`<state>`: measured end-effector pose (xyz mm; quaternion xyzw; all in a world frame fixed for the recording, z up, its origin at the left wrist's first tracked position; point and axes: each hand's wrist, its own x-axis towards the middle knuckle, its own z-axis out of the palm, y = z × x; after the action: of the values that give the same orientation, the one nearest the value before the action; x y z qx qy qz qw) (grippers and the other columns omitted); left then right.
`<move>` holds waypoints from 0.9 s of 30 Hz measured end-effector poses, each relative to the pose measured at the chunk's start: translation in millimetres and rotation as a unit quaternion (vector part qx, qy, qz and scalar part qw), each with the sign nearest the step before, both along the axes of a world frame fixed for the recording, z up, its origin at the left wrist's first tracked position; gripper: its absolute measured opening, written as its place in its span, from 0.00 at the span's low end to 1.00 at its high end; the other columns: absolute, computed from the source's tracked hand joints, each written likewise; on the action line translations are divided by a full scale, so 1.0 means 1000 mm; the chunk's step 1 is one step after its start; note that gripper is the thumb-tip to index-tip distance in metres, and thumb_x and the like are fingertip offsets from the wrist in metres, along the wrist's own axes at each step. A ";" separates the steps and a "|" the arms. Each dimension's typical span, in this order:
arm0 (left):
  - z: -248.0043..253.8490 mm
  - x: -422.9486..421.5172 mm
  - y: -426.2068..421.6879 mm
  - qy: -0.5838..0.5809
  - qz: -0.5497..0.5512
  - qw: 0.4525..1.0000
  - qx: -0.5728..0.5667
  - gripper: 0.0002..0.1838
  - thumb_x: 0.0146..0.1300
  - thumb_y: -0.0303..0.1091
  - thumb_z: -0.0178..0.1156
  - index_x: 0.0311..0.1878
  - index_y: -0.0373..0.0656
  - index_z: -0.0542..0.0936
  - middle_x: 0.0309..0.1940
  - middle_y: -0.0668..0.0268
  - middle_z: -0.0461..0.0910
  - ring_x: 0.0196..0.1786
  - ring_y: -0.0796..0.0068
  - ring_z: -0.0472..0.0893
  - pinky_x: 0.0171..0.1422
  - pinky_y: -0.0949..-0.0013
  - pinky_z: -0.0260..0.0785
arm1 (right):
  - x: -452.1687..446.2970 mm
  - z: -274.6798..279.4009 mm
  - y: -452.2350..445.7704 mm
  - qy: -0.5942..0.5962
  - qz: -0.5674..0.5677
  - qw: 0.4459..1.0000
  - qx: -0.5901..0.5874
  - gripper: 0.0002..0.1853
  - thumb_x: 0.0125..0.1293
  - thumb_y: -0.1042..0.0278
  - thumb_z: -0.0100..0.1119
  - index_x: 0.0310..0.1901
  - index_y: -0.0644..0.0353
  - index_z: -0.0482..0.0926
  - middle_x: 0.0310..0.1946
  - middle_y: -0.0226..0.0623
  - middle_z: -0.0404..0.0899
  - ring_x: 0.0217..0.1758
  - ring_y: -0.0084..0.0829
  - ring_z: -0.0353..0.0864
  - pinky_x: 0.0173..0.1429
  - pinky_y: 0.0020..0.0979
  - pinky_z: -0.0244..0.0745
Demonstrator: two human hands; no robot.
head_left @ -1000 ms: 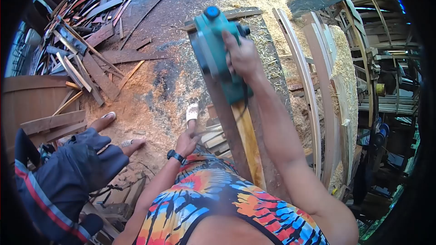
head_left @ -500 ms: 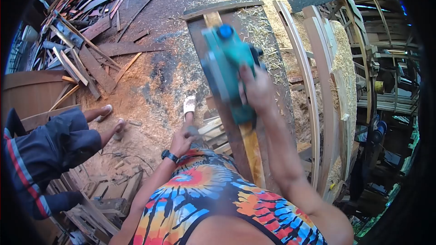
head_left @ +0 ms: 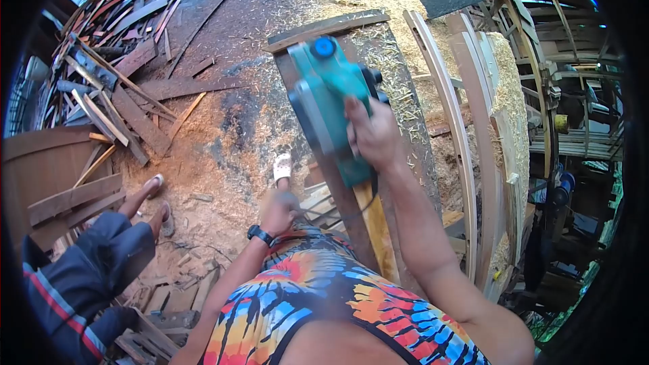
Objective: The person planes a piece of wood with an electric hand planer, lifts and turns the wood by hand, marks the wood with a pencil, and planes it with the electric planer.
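Planer (head_left: 334, 118): teal-green body, elongated, seen from above. Bright blue round knob (head_left: 324, 45) on top at its far end; black knob (head_left: 372, 76) projects from its right flank; smooth greyish panel along the left flank, slightly blurred. Location: lying lengthwise along a dark brown bench (head_left: 291, 71), over a narrow wooden strip (head_left: 378, 230).

Strip: amber-yellow, streaked with darker brown; emerges from beneath the planer's near end and runs toward the wearer. Contact face between the two is hidden.

Right hand (head_left: 374, 136): fingers clamped around the planer's top handle, thumb laid along it; forearm extended. Left hand (head_left: 277, 211): low near the waist, motion-blurred; cannot tell whether its fingers are apart or together. Dark cord (head_left: 348, 217) curves from near the planer's rear end toward this hand; contact unclear.

Surroundings: wooden crosspiece (head_left: 331, 29) spans the bench's far end. Pale curled shavings (head_left: 400, 88) coat the bench's right side. Long planks (head_left: 443, 91) lie further right. A second person in dark shorts (head_left: 111, 250) is at left, well apart from the planer.
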<state>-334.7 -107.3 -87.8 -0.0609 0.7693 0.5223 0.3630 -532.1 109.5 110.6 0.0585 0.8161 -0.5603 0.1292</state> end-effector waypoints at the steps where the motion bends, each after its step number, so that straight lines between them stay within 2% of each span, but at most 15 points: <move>1: -0.003 -0.002 -0.003 0.022 0.004 1.000 0.010 0.11 0.62 0.34 0.67 0.41 0.35 0.86 0.32 0.59 0.86 0.36 0.70 0.83 0.45 0.64 0.74 | -0.026 0.002 -0.012 0.008 -0.002 1.000 0.005 0.35 0.69 0.29 0.53 0.30 0.62 0.80 0.14 0.29 0.73 0.19 0.21 0.75 0.25 0.29 0.68; 5: 0.005 -0.014 -0.005 -0.038 0.113 0.992 0.048 0.11 0.66 0.34 0.65 0.43 0.34 0.84 0.35 0.64 0.85 0.38 0.75 0.82 0.46 0.68 0.75 | -0.122 -0.008 -0.043 0.052 0.022 0.998 -0.001 0.38 0.67 0.26 0.54 0.22 0.61 0.78 0.13 0.33 0.76 0.15 0.26 0.79 0.20 0.31 0.72; 8: 0.009 -0.021 -0.007 -0.099 0.185 0.969 0.128 0.10 0.68 0.35 0.64 0.42 0.37 0.83 0.36 0.65 0.84 0.39 0.77 0.82 0.46 0.73 0.76 | -0.152 -0.005 -0.058 0.071 0.034 0.995 0.056 0.38 0.63 0.24 0.57 0.24 0.61 0.81 0.13 0.34 0.78 0.16 0.26 0.81 0.21 0.28 0.76; 11: -0.002 -0.015 -0.023 -0.083 0.128 0.984 0.088 0.11 0.68 0.35 0.64 0.43 0.36 0.83 0.36 0.65 0.85 0.40 0.77 0.83 0.46 0.72 0.76 | -0.130 -0.015 -0.048 0.122 0.027 0.990 0.059 0.41 0.53 0.22 0.66 0.35 0.64 0.85 0.28 0.45 0.85 0.32 0.32 0.88 0.35 0.34 0.85; 13: -0.004 0.000 -0.032 -0.097 0.142 0.980 0.102 0.09 0.66 0.31 0.63 0.45 0.36 0.83 0.37 0.64 0.85 0.41 0.75 0.83 0.47 0.71 0.77 | -0.080 -0.004 -0.032 0.171 0.029 0.985 0.019 0.43 0.52 0.25 0.69 0.45 0.67 0.85 0.36 0.52 0.87 0.41 0.35 0.89 0.44 0.36 0.86; 14: -0.012 0.011 -0.038 -0.104 0.136 0.980 0.105 0.10 0.65 0.30 0.63 0.46 0.36 0.83 0.37 0.64 0.85 0.42 0.75 0.83 0.47 0.71 0.77 | -0.051 0.003 -0.019 0.161 0.032 0.986 0.038 0.44 0.53 0.28 0.71 0.50 0.70 0.83 0.40 0.53 0.87 0.42 0.37 0.90 0.48 0.34 0.87; 15: -0.014 0.025 -0.042 -0.116 0.125 0.979 0.108 0.10 0.65 0.29 0.63 0.47 0.36 0.83 0.38 0.63 0.85 0.42 0.75 0.83 0.48 0.71 0.77 | -0.025 -0.008 -0.005 0.237 0.013 0.971 0.026 0.41 0.53 0.33 0.74 0.49 0.71 0.84 0.38 0.51 0.88 0.39 0.37 0.90 0.46 0.33 0.86; 17: -0.006 0.044 -0.042 -0.138 0.095 0.981 0.100 0.15 0.59 0.22 0.57 0.49 0.34 0.83 0.41 0.61 0.86 0.45 0.73 0.84 0.51 0.68 0.76 | 0.043 0.011 0.025 0.187 -0.007 0.982 0.017 0.37 0.52 0.39 0.77 0.48 0.70 0.84 0.34 0.50 0.88 0.36 0.36 0.90 0.43 0.33 0.84; 19: -0.008 0.066 -0.036 -0.116 0.017 0.988 0.101 0.17 0.58 0.22 0.55 0.50 0.32 0.83 0.41 0.61 0.86 0.44 0.73 0.84 0.51 0.68 0.75 | 0.108 0.008 0.057 0.233 -0.035 0.972 0.023 0.34 0.52 0.43 0.78 0.46 0.69 0.84 0.31 0.49 0.87 0.32 0.34 0.88 0.39 0.35 0.82; 20: -0.010 0.075 -0.027 -0.089 -0.028 0.991 0.094 0.15 0.60 0.24 0.54 0.49 0.33 0.83 0.39 0.61 0.85 0.41 0.73 0.83 0.49 0.68 0.75 | 0.146 0.017 0.075 0.205 -0.054 0.977 0.020 0.33 0.53 0.43 0.78 0.45 0.69 0.84 0.30 0.48 0.87 0.31 0.33 0.87 0.39 0.34 0.81; 21: -0.017 0.088 -0.016 -0.069 -0.070 0.991 0.087 0.14 0.63 0.26 0.54 0.48 0.33 0.83 0.36 0.62 0.84 0.38 0.74 0.82 0.47 0.69 0.74 | 0.178 -0.004 0.098 0.198 -0.059 0.978 0.010 0.32 0.54 0.44 0.77 0.46 0.68 0.84 0.32 0.46 0.87 0.33 0.31 0.87 0.41 0.34 0.81; 22: -0.013 0.100 -0.003 -0.042 -0.109 0.990 0.078 0.13 0.65 0.28 0.54 0.48 0.34 0.83 0.34 0.62 0.84 0.35 0.74 0.81 0.45 0.69 0.74 | 0.212 -0.001 0.117 0.179 -0.076 0.981 -0.004 0.31 0.55 0.44 0.76 0.47 0.67 0.84 0.34 0.46 0.87 0.35 0.31 0.87 0.43 0.34 0.81; 25: 0.008 0.143 0.042 -0.095 -0.157 0.982 0.033 0.15 0.71 0.37 0.55 0.46 0.35 0.83 0.32 0.62 0.83 0.33 0.74 0.80 0.45 0.68 0.74 | 0.324 0.000 0.172 0.149 -0.110 0.983 0.003 0.31 0.58 0.44 0.74 0.48 0.67 0.83 0.37 0.45 0.88 0.38 0.31 0.87 0.45 0.34 0.81; 26: 0.007 0.164 0.054 -0.152 -0.139 0.978 0.040 0.19 0.75 0.44 0.55 0.46 0.35 0.83 0.32 0.64 0.83 0.34 0.74 0.80 0.45 0.67 0.73 | 0.360 0.000 0.190 0.142 -0.114 0.983 0.009 0.30 0.59 0.44 0.74 0.49 0.67 0.83 0.38 0.45 0.88 0.39 0.31 0.87 0.46 0.34 0.81; 27: 0.005 0.189 0.067 -0.142 -0.154 0.977 0.046 0.20 0.75 0.45 0.55 0.46 0.35 0.83 0.31 0.64 0.82 0.34 0.74 0.80 0.45 0.68 0.73 | 0.391 0.015 0.206 0.073 -0.123 0.990 -0.011 0.31 0.60 0.42 0.72 0.50 0.66 0.83 0.38 0.43 0.88 0.40 0.30 0.87 0.46 0.34 0.81</move>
<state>-145.6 -40.6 -82.9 0.0011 0.6851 0.4812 0.5469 -141.1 315.2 125.4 0.1154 0.8037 -0.5838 0.0000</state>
